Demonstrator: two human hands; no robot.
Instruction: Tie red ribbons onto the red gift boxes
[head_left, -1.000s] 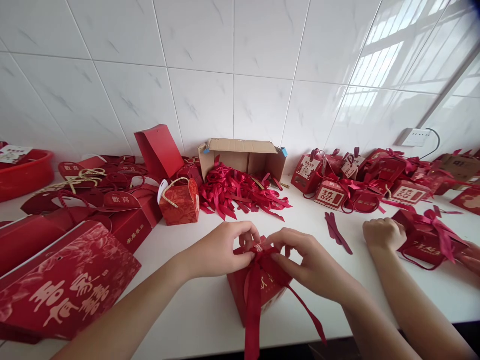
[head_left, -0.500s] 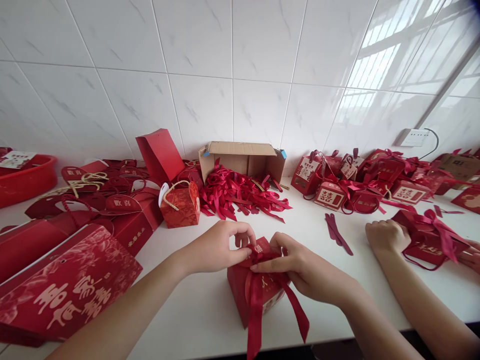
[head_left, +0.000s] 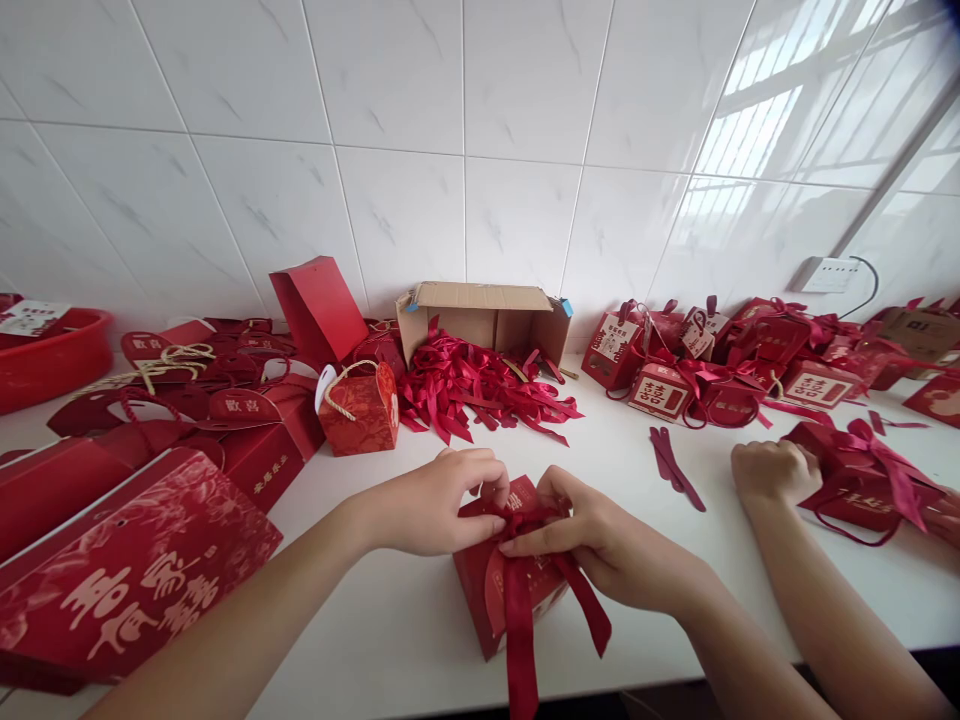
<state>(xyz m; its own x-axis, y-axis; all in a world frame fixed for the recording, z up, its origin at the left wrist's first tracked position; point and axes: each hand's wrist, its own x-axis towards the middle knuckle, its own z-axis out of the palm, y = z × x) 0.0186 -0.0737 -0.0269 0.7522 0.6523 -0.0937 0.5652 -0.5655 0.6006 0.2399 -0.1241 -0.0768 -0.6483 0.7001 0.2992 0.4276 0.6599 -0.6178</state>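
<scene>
A small red gift box (head_left: pixel 480 585) stands on the white counter (head_left: pixel 390 620) right in front of me. A dark red ribbon (head_left: pixel 519 620) is wrapped over its top, and its two tails hang down the front past the counter edge. My left hand (head_left: pixel 429 503) pinches the ribbon at the top of the box from the left. My right hand (head_left: pixel 600 535) pinches the same ribbon from the right, fingertips almost touching the left ones. Both hands are closed on the ribbon.
Another person's fist (head_left: pixel 772 470) rests at the right beside a ribboned red box (head_left: pixel 862 480). An open cardboard box (head_left: pixel 487 315) spills red ribbons (head_left: pixel 480 385) at the back. Finished boxes (head_left: pixel 720 365) are piled back right, flat red cartons (head_left: pixel 127 570) and a red basin (head_left: pixel 49 350) on the left.
My hands have drawn closer together over the box top. The long right ribbon tail has been pulled in and now hangs shorter. The other person's hand has barely shifted.
</scene>
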